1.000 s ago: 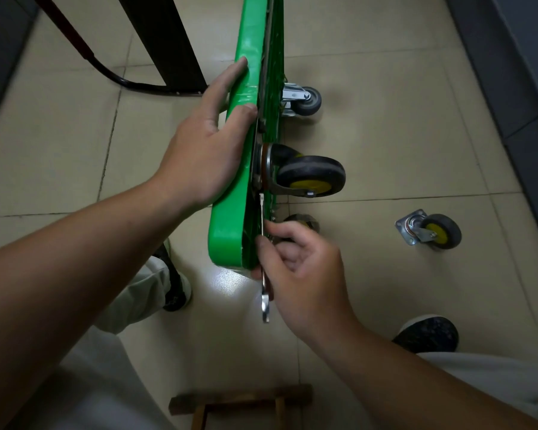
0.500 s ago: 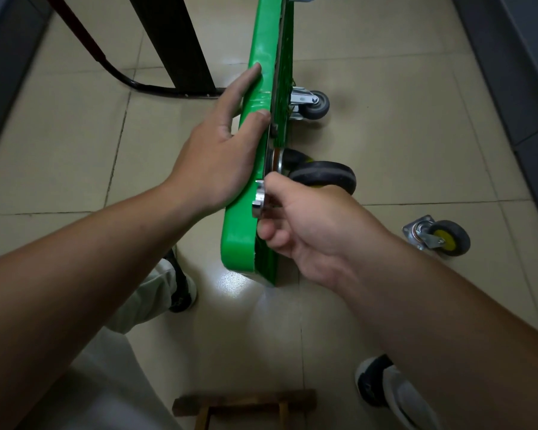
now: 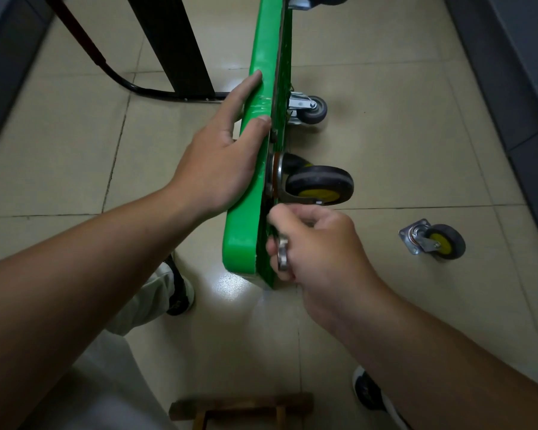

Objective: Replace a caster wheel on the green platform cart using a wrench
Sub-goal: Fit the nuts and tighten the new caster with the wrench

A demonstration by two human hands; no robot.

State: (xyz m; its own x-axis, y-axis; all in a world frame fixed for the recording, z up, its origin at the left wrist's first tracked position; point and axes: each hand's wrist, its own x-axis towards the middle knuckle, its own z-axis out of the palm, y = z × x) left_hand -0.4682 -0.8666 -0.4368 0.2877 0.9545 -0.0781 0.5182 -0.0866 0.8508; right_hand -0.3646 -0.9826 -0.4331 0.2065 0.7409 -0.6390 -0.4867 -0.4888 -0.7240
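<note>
The green platform cart [image 3: 241,240] stands on its edge on the tiled floor. My left hand [image 3: 221,162] grips its top edge, fingers on the far side and thumb over the rim. A black caster with a yellow hub [image 3: 319,184] is mounted on the cart's underside. Just below that caster, my right hand [image 3: 314,243] grips a metal wrench [image 3: 282,254]; only the wrench's ring end shows between my fingers. A loose caster wheel [image 3: 432,242] lies on the floor to the right.
A smaller grey caster [image 3: 308,108] sits farther along the cart. A black post [image 3: 174,45] and the cart's handle tube [image 3: 112,69] stand at the back left. A wooden stool [image 3: 239,408] is at the bottom edge. My shoes [image 3: 177,290] flank the cart.
My right hand has come back down from the caster's plate to the cart's lower corner, with the wrench turned in it. My left hand keeps its hold on the cart.
</note>
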